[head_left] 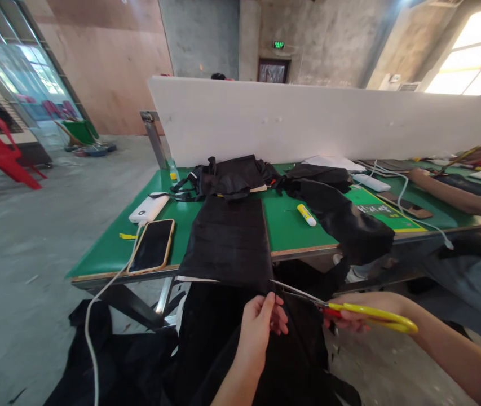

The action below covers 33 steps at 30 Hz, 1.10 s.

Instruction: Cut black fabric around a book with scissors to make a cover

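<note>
A flat black cloth piece [232, 239] lies over the table edge, with a strip of white showing beneath its front side. My left hand [261, 321] pinches the black cloth just below its front right corner. In my right hand [350, 321] is a pair of scissors [375, 316] with yellow and red handles. Their blades point left and reach the cloth corner beside my left fingertips; the blades look slightly parted. More black cloth [206, 349] hangs down below the table and over my lap.
On the green table [282, 225] are a phone [151, 245], a white power bank [149, 207] with a cable, a glue stick [307, 215] and crumpled black cloth [240, 175]. A white partition [265, 121] stands behind. At right, a co-worker's arm [447, 189] rests on the table.
</note>
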Each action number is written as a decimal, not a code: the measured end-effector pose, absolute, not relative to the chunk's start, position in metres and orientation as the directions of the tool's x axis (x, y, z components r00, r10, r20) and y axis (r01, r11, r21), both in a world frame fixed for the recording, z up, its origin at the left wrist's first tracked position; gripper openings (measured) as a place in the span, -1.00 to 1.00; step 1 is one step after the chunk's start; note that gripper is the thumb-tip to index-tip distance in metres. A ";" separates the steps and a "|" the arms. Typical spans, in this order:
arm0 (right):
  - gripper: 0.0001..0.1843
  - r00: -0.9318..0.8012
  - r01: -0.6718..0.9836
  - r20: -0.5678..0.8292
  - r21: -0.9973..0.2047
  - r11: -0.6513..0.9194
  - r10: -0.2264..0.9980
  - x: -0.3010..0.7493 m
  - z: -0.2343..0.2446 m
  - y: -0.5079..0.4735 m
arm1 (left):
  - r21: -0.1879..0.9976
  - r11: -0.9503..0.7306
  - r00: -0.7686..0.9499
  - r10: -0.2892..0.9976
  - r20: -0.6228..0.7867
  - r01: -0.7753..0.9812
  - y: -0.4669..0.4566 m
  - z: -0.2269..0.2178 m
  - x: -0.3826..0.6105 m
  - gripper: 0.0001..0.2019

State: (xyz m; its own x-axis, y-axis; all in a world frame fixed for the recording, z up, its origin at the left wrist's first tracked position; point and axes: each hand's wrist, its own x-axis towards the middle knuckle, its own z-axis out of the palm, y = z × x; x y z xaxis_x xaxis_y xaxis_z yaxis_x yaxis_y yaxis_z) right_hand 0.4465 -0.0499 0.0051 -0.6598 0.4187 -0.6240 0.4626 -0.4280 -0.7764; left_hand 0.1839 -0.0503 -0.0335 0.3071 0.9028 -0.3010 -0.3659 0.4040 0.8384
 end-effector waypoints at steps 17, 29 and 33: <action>-0.59 -0.626 0.501 -0.654 -0.755 -0.423 0.425 0.412 0.020 0.010 | 0.821 0.431 0.310 0.893 -0.327 -0.376 -0.051 -0.029 0.187 -0.70; -0.55 -0.648 0.496 -0.599 -0.801 -0.336 0.471 0.416 0.013 0.003 | 0.800 0.442 0.331 0.887 -0.323 -0.406 -0.052 -0.030 0.187 -0.69; -0.60 -0.636 0.538 -0.611 -0.789 -0.297 0.471 0.422 0.005 0.002 | 0.804 0.442 0.324 0.887 -0.327 -0.398 -0.054 -0.028 0.185 -0.69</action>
State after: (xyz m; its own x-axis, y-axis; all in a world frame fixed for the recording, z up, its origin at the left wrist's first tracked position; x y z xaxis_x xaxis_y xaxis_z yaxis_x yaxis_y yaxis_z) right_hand 0.4218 0.0024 0.0050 -0.6359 0.4714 -0.6111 0.5378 -0.2973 -0.7889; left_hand 0.1846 -0.0540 -0.0282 0.3242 0.8875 -0.3275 -0.3981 0.4420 0.8038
